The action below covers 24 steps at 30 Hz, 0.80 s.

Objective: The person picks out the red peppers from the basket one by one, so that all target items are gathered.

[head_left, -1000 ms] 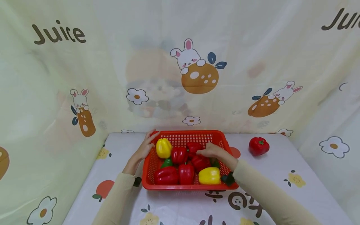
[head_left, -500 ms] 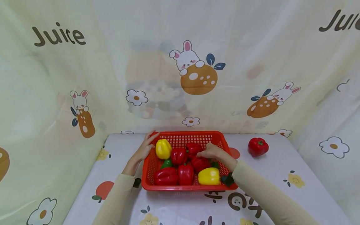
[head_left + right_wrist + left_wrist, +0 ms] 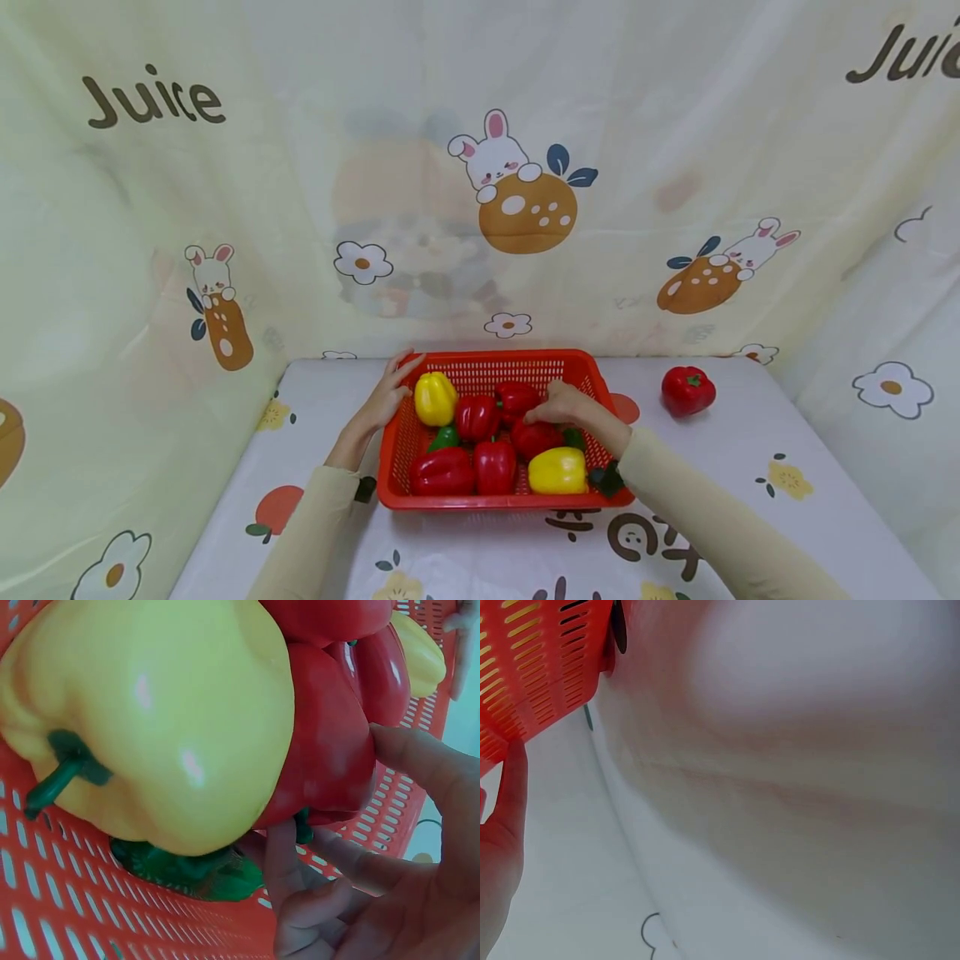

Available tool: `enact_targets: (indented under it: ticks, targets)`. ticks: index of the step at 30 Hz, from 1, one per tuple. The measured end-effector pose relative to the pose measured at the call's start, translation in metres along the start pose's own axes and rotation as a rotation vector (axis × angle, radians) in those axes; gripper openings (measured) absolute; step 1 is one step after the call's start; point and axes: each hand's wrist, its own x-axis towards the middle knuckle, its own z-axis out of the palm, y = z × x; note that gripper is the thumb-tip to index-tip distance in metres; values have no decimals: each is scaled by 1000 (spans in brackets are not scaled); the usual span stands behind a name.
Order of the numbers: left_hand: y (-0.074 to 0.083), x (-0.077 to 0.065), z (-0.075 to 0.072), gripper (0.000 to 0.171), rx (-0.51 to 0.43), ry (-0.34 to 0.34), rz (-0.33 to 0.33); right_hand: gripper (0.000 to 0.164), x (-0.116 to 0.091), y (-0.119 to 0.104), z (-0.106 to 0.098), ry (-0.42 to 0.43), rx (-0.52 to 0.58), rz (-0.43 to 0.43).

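Note:
A red plastic basket (image 3: 506,502) holds several red bell peppers, two yellow ones and some green pieces. My right hand (image 3: 566,404) reaches into its right half and grips a red bell pepper (image 3: 330,742), thumb on one side and fingers by its green stem. That pepper lies between a yellow bell pepper (image 3: 172,712) and other red peppers. At the basket's left side, my left hand (image 3: 382,404) rests with extended fingers along the rim; in the left wrist view a finger (image 3: 514,784) touches the outer wall.
One red bell pepper (image 3: 687,392) stands outside the basket, at the back right of the cloth-covered table (image 3: 720,467). Behind the table hangs a printed curtain (image 3: 637,275). A second yellow bell pepper (image 3: 435,398) sits in the basket's back left corner, near a green one (image 3: 446,437).
Both hands keep nearly the same places, and the right hand stays at the same red bell pepper. The head view has shifted slightly.

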Motion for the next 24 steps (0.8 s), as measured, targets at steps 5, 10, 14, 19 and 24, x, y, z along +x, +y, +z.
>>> enact_targets:
  ticks: [5,10,14,19,24]
  targets:
    - [0,1,0,60,1,-1,6,39,-1,-2,-3,14,-100,-34]
    - [-1,0,0,60,1,1,12,47,-5,-5,-5,24,-189,-66]
    - [-2,-1,1,60,2,5,20,52,-7,-7,-7,33,-264,-90]
    - [-3,-1,1,60,-11,3,12,50,-8,-6,-9,33,-299,-154]
    - [-4,1,1,61,-16,12,9,48,-10,-5,-14,28,-272,-183]
